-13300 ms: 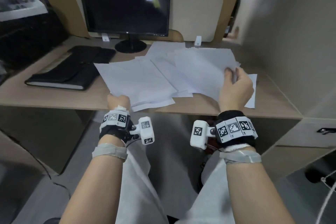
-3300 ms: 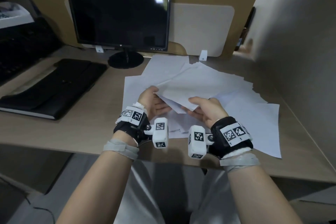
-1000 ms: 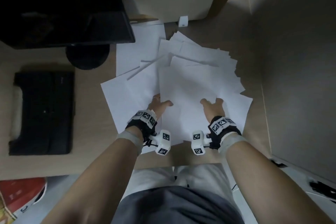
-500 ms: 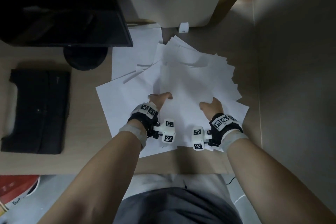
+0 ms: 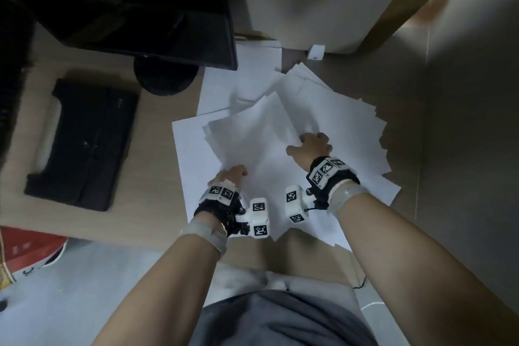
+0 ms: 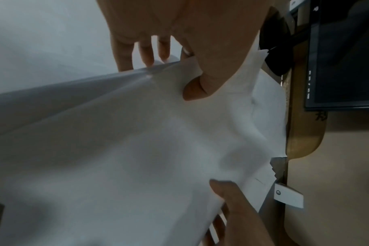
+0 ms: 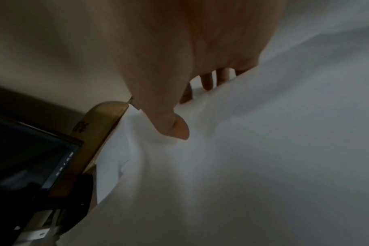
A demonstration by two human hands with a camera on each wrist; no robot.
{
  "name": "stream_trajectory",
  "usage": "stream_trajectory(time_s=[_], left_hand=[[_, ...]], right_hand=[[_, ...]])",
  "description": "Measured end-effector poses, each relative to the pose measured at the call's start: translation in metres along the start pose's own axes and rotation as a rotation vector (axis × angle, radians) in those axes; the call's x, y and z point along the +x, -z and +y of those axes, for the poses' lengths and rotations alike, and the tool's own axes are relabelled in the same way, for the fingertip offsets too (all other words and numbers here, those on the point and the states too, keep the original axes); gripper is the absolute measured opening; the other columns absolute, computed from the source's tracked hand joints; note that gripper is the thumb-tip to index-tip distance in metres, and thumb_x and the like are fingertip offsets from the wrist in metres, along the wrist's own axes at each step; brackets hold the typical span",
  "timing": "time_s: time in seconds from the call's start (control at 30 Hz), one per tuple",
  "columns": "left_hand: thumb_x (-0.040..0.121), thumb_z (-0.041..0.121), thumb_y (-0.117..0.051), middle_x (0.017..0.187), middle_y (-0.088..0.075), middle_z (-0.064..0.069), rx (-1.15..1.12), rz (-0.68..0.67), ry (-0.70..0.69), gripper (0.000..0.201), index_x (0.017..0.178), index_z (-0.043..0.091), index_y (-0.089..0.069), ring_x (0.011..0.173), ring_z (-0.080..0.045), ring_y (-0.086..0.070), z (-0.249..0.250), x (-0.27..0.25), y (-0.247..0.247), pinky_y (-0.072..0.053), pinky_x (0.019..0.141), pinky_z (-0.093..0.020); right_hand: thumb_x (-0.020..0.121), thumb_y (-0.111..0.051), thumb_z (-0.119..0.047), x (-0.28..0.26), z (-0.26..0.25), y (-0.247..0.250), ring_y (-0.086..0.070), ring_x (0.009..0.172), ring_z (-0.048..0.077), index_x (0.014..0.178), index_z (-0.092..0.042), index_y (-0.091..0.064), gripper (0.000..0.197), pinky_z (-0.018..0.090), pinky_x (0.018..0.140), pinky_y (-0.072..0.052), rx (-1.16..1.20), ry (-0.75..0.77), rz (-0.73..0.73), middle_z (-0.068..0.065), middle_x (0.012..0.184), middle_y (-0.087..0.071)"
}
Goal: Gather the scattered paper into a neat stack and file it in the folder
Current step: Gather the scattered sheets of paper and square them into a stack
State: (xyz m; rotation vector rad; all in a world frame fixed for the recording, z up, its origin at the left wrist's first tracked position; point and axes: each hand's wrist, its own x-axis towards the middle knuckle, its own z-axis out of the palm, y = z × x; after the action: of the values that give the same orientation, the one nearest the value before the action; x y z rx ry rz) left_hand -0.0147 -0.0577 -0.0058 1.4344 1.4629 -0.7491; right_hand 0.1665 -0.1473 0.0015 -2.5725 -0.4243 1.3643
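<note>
White paper sheets (image 5: 339, 126) lie fanned out across the desk (image 5: 151, 222). A bundle of sheets (image 5: 252, 135) is raised between my hands and slants to the left. My left hand (image 5: 237, 174) pinches its near edge, thumb on top (image 6: 194, 89) and fingers beneath. My right hand (image 5: 307, 143) grips the bundle's right edge; in the right wrist view its thumb (image 7: 177, 129) presses on top and the fingers curl under the edge. The closed black folder (image 5: 84, 146) lies flat at the left of the desk, apart from both hands.
A dark monitor (image 5: 134, 0) on a round base (image 5: 165, 78) stands at the back left, just beyond the papers. A partition wall (image 5: 463, 121) bounds the desk on the right. A white panel (image 5: 320, 0) leans at the back. Some sheets overhang the front edge.
A bundle of top sheets has come up off the pile and swung left. My right hand has moved forward along its right edge; my left hand stays at the near edge.
</note>
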Motion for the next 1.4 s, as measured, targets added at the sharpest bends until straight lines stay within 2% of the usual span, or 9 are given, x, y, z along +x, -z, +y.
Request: stream_trajectory(time_s=[0.2, 0.5, 0.6, 0.77, 0.93, 1.07, 1.17, 1.3, 1.4], left_hand=[[0.093, 0.012, -0.051, 0.148, -0.038, -0.017, -0.331, 0.112, -0.017, 0.056, 0.145, 0.025, -0.036, 0.131, -0.032, -0.044, -0.017, 0.01, -0.001, -0.036, 0.11, -0.035], [0.086, 0.019, -0.067, 0.109, -0.06, -0.007, -0.674, 0.125, 0.003, 0.034, 0.117, 0.006, -0.061, 0.088, -0.022, -0.056, -0.013, 0.008, 0.005, -0.043, 0.076, -0.025], [0.082, 0.014, -0.07, 0.102, -0.068, -0.01, -0.751, 0.137, -0.04, 0.021, 0.102, 0.011, -0.065, 0.089, -0.03, -0.065, -0.003, 0.004, 0.004, -0.054, 0.086, -0.041], [0.085, 0.017, -0.068, 0.11, -0.068, -0.011, -0.606, 0.126, -0.269, 0.031, 0.114, 0.01, -0.062, 0.102, -0.03, -0.065, 0.051, -0.004, -0.011, -0.052, 0.094, -0.044], [0.082, 0.037, -0.067, 0.134, -0.058, -0.014, -0.22, 0.012, -0.425, 0.063, 0.135, 0.006, -0.052, 0.12, -0.029, -0.057, 0.107, -0.003, -0.038, -0.045, 0.104, -0.039], [0.09, 0.041, -0.055, 0.156, -0.029, -0.006, 0.252, 0.054, -0.41, 0.057, 0.142, 0.02, -0.046, 0.144, -0.029, -0.021, 0.121, 0.002, -0.051, -0.021, 0.117, -0.04], [0.085, 0.04, -0.054, 0.149, -0.038, -0.013, 0.011, 0.032, -0.415, 0.061, 0.138, 0.011, -0.049, 0.142, -0.03, -0.028, 0.128, 0.006, -0.054, -0.03, 0.113, -0.039], [0.09, 0.023, -0.06, 0.125, -0.06, -0.01, -0.215, -0.005, -0.472, 0.051, 0.135, 0.003, -0.049, 0.116, -0.025, -0.057, 0.144, -0.002, -0.06, -0.04, 0.086, -0.023], [0.096, 0.017, -0.054, 0.127, -0.057, -0.008, -0.211, -0.001, -0.479, 0.047, 0.139, 0.001, -0.043, 0.117, -0.023, -0.055, 0.163, -0.007, -0.067, -0.038, 0.088, -0.023]], right_hand=[[0.08, -0.072, -0.032, -0.002, -0.008, -0.021, -0.056, 0.106, 0.039, 0.132, -0.011, -0.035, 0.067, 0.043, 0.085, -0.051, 0.184, -0.089, -0.017, 0.014, 0.13, -0.043], [0.087, -0.068, -0.022, -0.011, 0.024, -0.047, -0.06, 0.095, 0.026, 0.127, -0.007, -0.057, 0.044, 0.03, 0.08, -0.045, 0.428, -0.026, -0.035, 0.01, 0.118, -0.066], [0.09, -0.066, -0.019, -0.015, 0.035, -0.04, -0.061, 0.095, 0.024, 0.124, -0.005, -0.061, 0.037, 0.028, 0.079, -0.043, 0.539, -0.006, 0.017, 0.008, 0.113, -0.066], [0.083, -0.071, -0.028, -0.013, 0.066, -0.018, -0.064, 0.105, 0.025, 0.126, -0.01, -0.06, 0.048, 0.034, 0.093, -0.051, 0.788, -0.115, 0.183, 0.009, 0.122, -0.063], [0.075, -0.079, -0.034, -0.001, 0.094, 0.014, -0.039, 0.132, 0.033, 0.15, -0.014, -0.028, 0.093, 0.045, 0.106, -0.043, 0.731, -0.353, 0.309, 0.009, 0.156, -0.016], [0.076, -0.08, -0.031, 0.006, 0.105, 0.024, -0.034, 0.136, 0.034, 0.152, -0.012, -0.017, 0.101, 0.044, 0.103, -0.042, 0.71, -0.47, 0.301, 0.013, 0.155, -0.016], [0.083, -0.075, -0.02, 0.01, 0.109, 0.022, -0.046, 0.13, 0.034, 0.148, -0.005, -0.028, 0.082, 0.032, 0.092, -0.042, 0.73, -0.454, 0.361, 0.017, 0.152, -0.032], [0.093, -0.064, -0.015, 0.011, 0.114, 0.032, -0.038, 0.14, 0.028, 0.154, -0.008, -0.023, 0.074, 0.033, 0.109, -0.034, 0.864, -0.401, 0.398, 0.011, 0.157, -0.033], [0.088, -0.064, -0.011, 0.013, 0.12, 0.051, -0.057, 0.122, 0.028, 0.144, -0.009, -0.041, 0.06, 0.028, 0.093, -0.044, 0.907, -0.385, 0.482, 0.009, 0.136, -0.056]])
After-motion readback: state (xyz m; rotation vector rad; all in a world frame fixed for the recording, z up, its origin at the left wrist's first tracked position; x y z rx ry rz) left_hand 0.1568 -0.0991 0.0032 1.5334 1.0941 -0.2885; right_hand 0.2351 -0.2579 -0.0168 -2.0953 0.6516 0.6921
